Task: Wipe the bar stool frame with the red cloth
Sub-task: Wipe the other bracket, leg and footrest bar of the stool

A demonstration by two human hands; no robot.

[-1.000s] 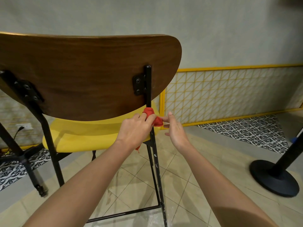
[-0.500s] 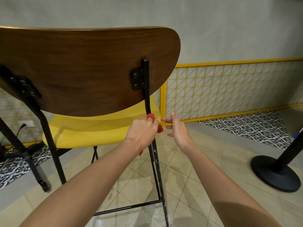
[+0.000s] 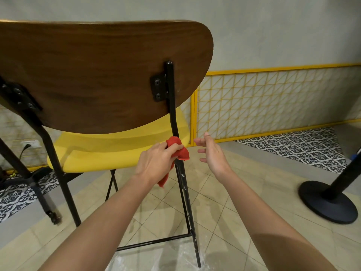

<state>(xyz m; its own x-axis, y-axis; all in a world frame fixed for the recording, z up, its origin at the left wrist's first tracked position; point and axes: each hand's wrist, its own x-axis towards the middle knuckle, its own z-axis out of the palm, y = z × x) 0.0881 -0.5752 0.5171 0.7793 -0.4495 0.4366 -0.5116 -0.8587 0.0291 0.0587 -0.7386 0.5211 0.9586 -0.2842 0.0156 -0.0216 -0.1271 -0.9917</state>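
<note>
At the right rear upright, cloth on metal!

Left hand [image 3: 156, 163] is clenched around the crumpled red cloth [image 3: 178, 150], pressing it against the thin black metal frame [image 3: 184, 192] of the bar stool, right where the upright passes the edge of the glossy yellow seat [image 3: 109, 151]; a tail of cloth hangs below the wrist. Just beside it, right hand [image 3: 213, 155] hovers with fingers spread and nothing in its grasp, clear of the upright. Above both hands, the curved dark wooden backrest [image 3: 97, 75] is bolted to the same upright.
</note>
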